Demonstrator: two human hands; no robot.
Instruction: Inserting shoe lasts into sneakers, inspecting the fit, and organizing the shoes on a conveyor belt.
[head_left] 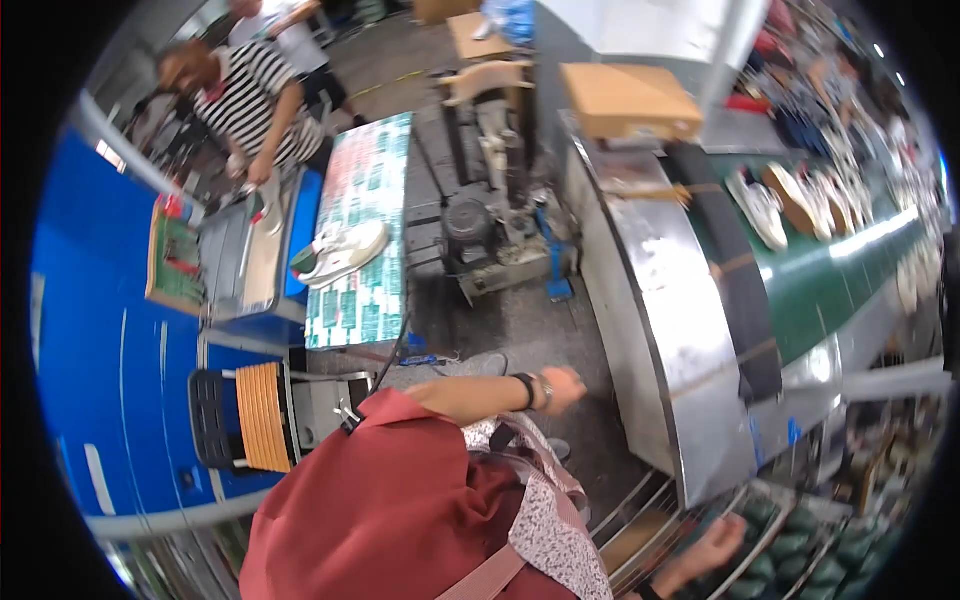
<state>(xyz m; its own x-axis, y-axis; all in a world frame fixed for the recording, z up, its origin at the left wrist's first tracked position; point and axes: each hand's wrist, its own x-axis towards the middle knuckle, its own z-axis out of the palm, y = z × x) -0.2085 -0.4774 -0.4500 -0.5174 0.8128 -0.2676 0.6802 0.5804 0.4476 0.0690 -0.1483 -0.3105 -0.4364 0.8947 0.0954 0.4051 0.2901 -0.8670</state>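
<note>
My left hand [562, 390] reaches out in front of my red garment, a dark band and a bracelet on its wrist. Its fingers are curled in, and nothing shows in them. It hangs over the floor, apart from the metal-edged bench. At the lower right my right hand [718, 545] is beside a metal wire rack [640, 505]; blur hides how its fingers are set and whether it touches the rack. A white shoe [345, 255] lies on a table with a green-and-white patterned top [370, 160], ahead to the left.
A conveyor with a green belt [815, 290] runs along the right, bearing several white shoes [760, 208]. A cardboard box [635, 100] rests at its far end. A machine with a motor [470, 225] stands ahead. A co-worker in a striped shirt [262, 105] is at far left; a chair [262, 418] stands nearer.
</note>
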